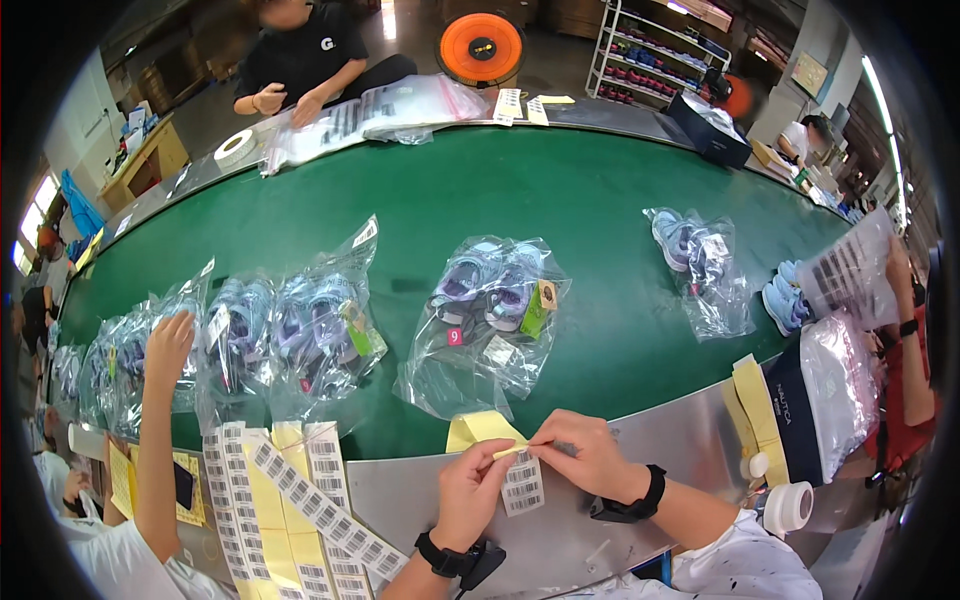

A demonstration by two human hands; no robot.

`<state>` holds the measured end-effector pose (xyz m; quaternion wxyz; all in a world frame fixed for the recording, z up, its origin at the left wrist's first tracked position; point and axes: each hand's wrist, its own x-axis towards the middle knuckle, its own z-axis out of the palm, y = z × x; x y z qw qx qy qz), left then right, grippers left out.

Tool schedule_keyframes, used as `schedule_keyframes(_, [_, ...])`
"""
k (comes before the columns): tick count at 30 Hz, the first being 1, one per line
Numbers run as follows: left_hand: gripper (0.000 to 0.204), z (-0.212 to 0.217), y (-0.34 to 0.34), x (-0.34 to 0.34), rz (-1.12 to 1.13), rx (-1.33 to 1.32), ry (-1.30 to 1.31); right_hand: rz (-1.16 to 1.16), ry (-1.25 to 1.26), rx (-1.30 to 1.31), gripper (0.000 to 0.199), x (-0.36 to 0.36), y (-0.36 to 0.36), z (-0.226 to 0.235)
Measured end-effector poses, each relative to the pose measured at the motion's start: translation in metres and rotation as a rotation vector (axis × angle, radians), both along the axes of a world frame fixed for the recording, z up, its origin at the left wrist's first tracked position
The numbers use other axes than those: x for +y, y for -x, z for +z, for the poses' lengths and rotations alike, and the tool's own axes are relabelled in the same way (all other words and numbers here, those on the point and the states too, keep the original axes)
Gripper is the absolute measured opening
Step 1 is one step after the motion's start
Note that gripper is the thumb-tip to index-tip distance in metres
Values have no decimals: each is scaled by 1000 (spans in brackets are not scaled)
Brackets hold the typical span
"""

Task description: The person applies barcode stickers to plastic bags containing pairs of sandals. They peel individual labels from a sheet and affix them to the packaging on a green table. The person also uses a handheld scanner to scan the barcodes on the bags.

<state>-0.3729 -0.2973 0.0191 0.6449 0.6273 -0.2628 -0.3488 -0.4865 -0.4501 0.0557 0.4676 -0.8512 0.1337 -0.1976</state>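
Observation:
My left hand (468, 497) pinches a sheet of barcode labels (523, 487) at its folded yellow upper edge. From the other side, my right hand (592, 458) grips the same edge between thumb and fingers. White labels hang down between the hands, and yellow backing paper (478, 428) shows behind them. Just beyond lies a clear bag holding a pair of light blue and purple shoes (495, 290) with a green tag, on the green belt (420, 190). Long strips of barcode labels (318, 500) lie on the metal edge left of my left hand.
More bagged shoes (235, 325) line the belt at left, where a co-worker's hand (170, 345) touches one. Another bagged pair (700, 260) lies at right. There, a co-worker's hand (898, 268) holds a plastic bag beside a dark shoebox (785, 400). A person handles bags (370, 115) across the belt.

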Motion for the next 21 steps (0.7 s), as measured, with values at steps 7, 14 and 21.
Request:
schedule_keyframes(7, [17,13,-6,0,-55,-4,4,-23,-81,-12,7,2,-2,2])
schedule_keyframes(14, [38,2,-5,-2,-143,102,-58,-17,313,-138,8,5,-1,-1])
schedule_keyframes(21, [55,-8,-6,-9,-183,194,-82,-262,51,-194,3,-24,-1,25])
